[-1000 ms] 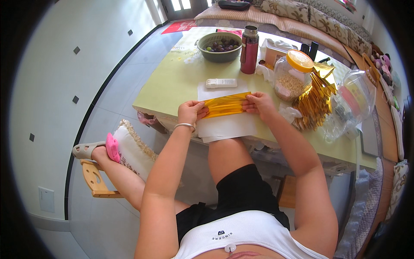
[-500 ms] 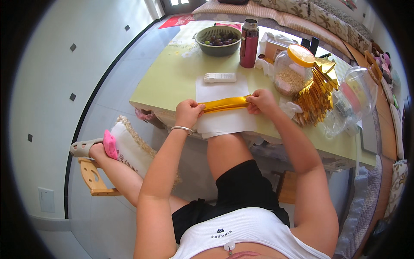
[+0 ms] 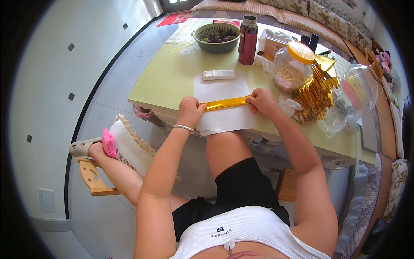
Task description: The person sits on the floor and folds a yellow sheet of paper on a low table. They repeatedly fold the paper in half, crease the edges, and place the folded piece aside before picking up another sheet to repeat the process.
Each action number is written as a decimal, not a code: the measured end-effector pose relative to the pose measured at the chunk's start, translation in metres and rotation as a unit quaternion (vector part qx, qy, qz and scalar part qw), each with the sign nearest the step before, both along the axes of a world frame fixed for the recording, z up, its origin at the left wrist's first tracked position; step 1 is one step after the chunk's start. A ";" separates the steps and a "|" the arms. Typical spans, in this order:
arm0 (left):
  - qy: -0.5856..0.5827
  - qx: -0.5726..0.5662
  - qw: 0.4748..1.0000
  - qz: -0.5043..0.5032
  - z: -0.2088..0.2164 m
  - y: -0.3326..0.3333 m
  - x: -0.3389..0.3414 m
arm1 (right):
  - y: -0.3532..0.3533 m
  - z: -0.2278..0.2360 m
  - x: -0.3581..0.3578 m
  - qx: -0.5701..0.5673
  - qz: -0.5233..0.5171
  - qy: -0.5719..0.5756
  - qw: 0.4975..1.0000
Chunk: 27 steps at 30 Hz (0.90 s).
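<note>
A shiny strip of gold foil paper [image 3: 226, 103] is stretched level between my two hands, just over white paper sheets [image 3: 222, 88] at the table's near edge. My left hand [image 3: 190, 111] pinches its left end; a pale bangle circles that wrist. At the other end, my right hand [image 3: 261, 101] grips the strip between thumb and fingers. Beyond the strip, a small white plastic case [image 3: 219, 75] lies on the sheets. To the right of my right hand spreads a fanned heap of folded gold foil paper [image 3: 317, 93].
A yellow-lidded clear jar [image 3: 290, 73] stands beside the gold heap, with a clear plastic bag [image 3: 355, 93] further right. At the back are a maroon thermos [image 3: 247, 43] and a colander [image 3: 215, 45] of grapes. A fringed cushion [image 3: 129, 142] lies left, below the table [image 3: 161, 82].
The gold strip looks narrower and flatter now, its upper folds pressed together. Both hands keep their hold at its ends and have barely moved; the whole view has shifted slightly.
</note>
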<state>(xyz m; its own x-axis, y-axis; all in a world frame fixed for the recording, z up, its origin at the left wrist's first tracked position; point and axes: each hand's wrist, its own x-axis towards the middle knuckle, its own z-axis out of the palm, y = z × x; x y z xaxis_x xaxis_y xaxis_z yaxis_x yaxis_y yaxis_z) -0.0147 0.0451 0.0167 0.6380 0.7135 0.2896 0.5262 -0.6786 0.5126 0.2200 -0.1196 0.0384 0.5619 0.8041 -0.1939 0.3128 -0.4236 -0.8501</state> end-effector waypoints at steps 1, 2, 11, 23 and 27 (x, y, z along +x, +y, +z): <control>0.007 0.008 1.000 -0.008 0.001 0.000 0.000 | 0.000 -0.001 0.000 -0.001 0.000 -0.009 1.000; 0.014 0.016 1.000 -0.017 0.002 -0.001 0.000 | 0.001 -0.002 -0.001 -0.004 0.002 -0.025 1.000; 0.085 0.328 0.911 -0.237 0.007 -0.010 0.004 | -0.001 -0.001 -0.017 -0.045 0.003 -0.347 0.937; 0.125 0.293 0.926 -0.204 0.004 -0.011 -0.003 | -0.014 -0.028 -0.061 0.025 0.260 -0.457 0.850; 0.142 0.258 0.945 -0.143 0.001 -0.008 -0.027 | -0.016 -0.027 -0.058 0.003 0.262 -0.455 0.851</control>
<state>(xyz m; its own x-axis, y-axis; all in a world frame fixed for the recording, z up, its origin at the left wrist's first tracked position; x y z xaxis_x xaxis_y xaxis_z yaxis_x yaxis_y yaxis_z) -0.0413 0.0372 0.0178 0.8880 0.3101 0.3396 0.3493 -0.9351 -0.0596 0.1619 -0.1354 0.0116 0.0420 0.9900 0.1345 0.9874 -0.0206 -0.1568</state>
